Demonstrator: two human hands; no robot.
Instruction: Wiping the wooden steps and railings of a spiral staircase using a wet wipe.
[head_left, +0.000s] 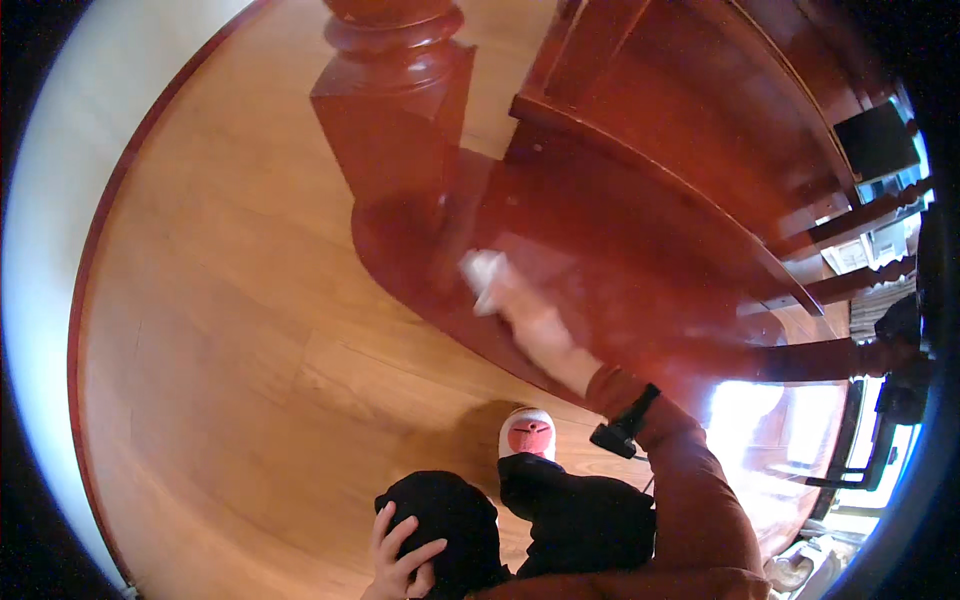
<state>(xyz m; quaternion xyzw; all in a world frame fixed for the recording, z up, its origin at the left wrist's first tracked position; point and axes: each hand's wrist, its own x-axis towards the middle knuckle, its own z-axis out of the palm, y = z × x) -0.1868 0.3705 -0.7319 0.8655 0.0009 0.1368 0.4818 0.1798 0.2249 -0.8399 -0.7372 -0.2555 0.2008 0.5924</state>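
My right hand [540, 330] stretches forward over a glossy red-brown wooden step [630, 270] with a rounded front edge. It is closed on a crumpled white cloth or tissue [486, 278], pressed against or just over the step; motion smears both. The cloth is close to the square base of a turned wooden post [395, 130], which stands on the step. My left hand [402, 562] lies on my black-trousered knee [445, 520], fingers apart, holding nothing. A black strap with a small box [628, 422] is around my right sleeve near the wrist.
Another stair riser [650, 170] rises behind the step. Wooden balusters [840, 235] line the right side. Light wood floor [230, 330] spreads to the left, up to a red-brown skirting board [90, 250] and a pale wall [60, 200]. My foot in a white and pink slipper [528, 436] is before the step.
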